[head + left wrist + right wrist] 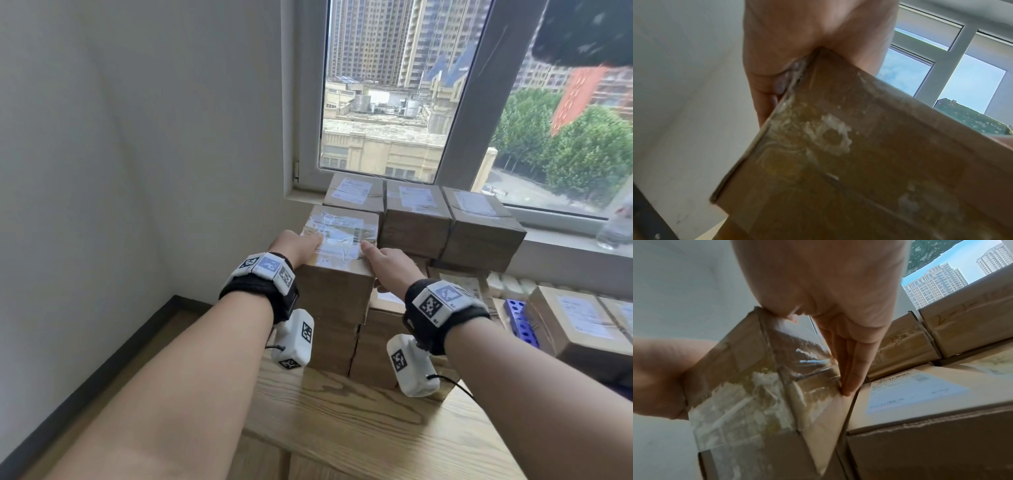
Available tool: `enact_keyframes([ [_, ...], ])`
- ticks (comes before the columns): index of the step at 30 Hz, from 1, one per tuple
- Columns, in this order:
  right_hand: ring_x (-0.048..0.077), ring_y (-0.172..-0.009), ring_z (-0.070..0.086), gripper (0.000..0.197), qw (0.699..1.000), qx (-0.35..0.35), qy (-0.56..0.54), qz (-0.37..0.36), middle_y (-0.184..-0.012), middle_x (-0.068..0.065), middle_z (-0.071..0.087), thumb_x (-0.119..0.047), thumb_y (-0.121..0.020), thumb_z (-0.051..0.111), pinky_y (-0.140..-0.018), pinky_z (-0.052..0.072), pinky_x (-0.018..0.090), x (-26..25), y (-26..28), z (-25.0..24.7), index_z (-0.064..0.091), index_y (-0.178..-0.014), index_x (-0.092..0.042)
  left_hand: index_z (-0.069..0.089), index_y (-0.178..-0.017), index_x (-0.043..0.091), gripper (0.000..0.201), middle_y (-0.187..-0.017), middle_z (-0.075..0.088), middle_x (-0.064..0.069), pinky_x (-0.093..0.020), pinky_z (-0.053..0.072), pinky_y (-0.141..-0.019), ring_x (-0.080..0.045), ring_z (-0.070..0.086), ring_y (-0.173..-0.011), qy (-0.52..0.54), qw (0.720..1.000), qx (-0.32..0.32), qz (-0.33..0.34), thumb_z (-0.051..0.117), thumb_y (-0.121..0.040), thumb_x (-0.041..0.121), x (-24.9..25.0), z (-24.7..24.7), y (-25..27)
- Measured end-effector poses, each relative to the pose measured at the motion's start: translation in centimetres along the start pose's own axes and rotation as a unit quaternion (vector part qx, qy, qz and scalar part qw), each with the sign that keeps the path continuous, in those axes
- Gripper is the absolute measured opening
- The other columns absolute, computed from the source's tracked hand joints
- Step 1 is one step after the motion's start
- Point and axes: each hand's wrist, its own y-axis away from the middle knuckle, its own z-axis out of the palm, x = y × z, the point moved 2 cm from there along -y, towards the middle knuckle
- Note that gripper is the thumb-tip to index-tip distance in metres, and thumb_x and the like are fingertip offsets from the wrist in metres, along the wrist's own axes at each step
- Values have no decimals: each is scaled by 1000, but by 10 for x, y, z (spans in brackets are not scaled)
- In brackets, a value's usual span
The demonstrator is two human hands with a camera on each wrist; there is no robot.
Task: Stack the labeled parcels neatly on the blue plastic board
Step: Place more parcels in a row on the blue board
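Note:
A brown parcel [339, 246] wrapped in shiny clear tape tops the left column of a cardboard stack. My left hand [297, 245] grips its left side, thumb on top; its curled fingers [782, 82] press the parcel [859, 162] in the left wrist view. My right hand [385, 263] holds the right side. The thumb hooks over the top edge, and straight fingers [853, 369] run down between this parcel [748, 386] and a labeled neighbour [910, 391]. A strip of the blue plastic board [520, 320] with holes shows at right, between parcels.
Three labeled parcels [416, 219] form a row behind, against the window sill [565, 240]. More parcels [579, 329] lie at right. The stack stands on a wooden table [359, 421]. A white wall is close on the left. A clear bottle [616, 229] sits on the sill.

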Motion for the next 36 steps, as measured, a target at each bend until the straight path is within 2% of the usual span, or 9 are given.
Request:
enact_keyframes([
  [8, 22, -86, 68, 48, 997, 50, -45, -34, -98, 4, 69, -56, -94, 44, -83, 58, 45, -8, 22, -19, 63, -109, -14, 65, -110, 8, 75, -107, 71, -9, -43, 53, -95, -29, 69, -97, 111, 994, 15, 19, 66, -53, 56, 16, -16, 27],
  [11, 14, -82, 65, 41, 993, 85, -79, -34, -97, 0, 66, -47, -94, 49, -62, 57, 30, -6, 33, -32, 60, -115, -13, 68, -96, 9, 59, -98, 74, -10, -43, 54, -94, -28, 72, -91, 171, 985, -11, 39, 69, -52, 49, 26, -13, 37],
  [13, 9, -78, 60, 37, 990, 109, -84, -41, -97, -2, 63, -41, -95, 49, -52, 45, 22, -2, 42, -42, 57, -118, -14, 71, -99, 9, 55, -97, 75, -10, -38, 57, -89, -26, 73, -87, 187, 980, -36, 57, 71, -60, 47, 32, -8, 39],
  [15, 10, -83, 59, 38, 986, 132, -94, -48, -106, 1, 62, -40, -94, 51, -56, 44, 23, 2, 50, -53, 55, -122, -14, 69, -106, 8, 49, -101, 75, -11, -32, 57, -75, -25, 71, -82, 215, 971, -72, 78, 71, -74, 45, 40, -1, 44],
  [18, 18, -92, 60, 38, 977, 180, -99, -49, -109, 2, 62, -40, -92, 52, -70, 47, 31, 8, 62, -69, 55, -121, -15, 57, -126, 9, 85, -106, 73, -13, -31, 55, -60, -27, 72, -83, 256, 957, -109, 86, 78, -58, 55, 54, 14, 46],
  [22, 19, -94, 63, 33, 967, 231, -103, -33, -101, -2, 64, -44, -89, 53, -87, 53, 43, 27, 75, -91, 56, -111, -21, 44, -136, 16, 123, -110, 72, -14, -38, 59, -66, -32, 73, -88, 259, 949, -157, 91, 86, -33, 67, 63, 52, 37],
  [27, 20, -94, 64, 50, 959, 256, -124, -4, -102, 0, 66, -52, -79, 54, -86, 55, 47, 57, 93, -119, 57, -115, -18, 39, -133, 15, 95, -110, 70, -15, -54, 59, -78, -33, 72, -92, 299, 929, -179, 128, 83, -56, 48, 80, 87, 74],
  [33, 24, -96, 67, 55, 952, 258, -161, 19, -117, 9, 64, -45, -89, 54, -72, 57, 38, 111, 109, -165, 48, -132, -11, 45, -138, 10, 104, -110, 71, -17, -43, 58, -68, -35, 73, -88, 313, 908, -239, 143, 85, -50, 48, 108, 151, 92],
  [36, 21, -96, 66, 55, 949, 256, -184, 32, -119, 9, 63, -44, -93, 54, -63, 52, 30, 140, 122, -192, 45, -135, -11, 44, -141, 9, 107, -112, 70, -18, -48, 59, -71, -37, 72, -92, 322, 899, -260, 147, 85, -50, 49, 125, 193, 107],
])
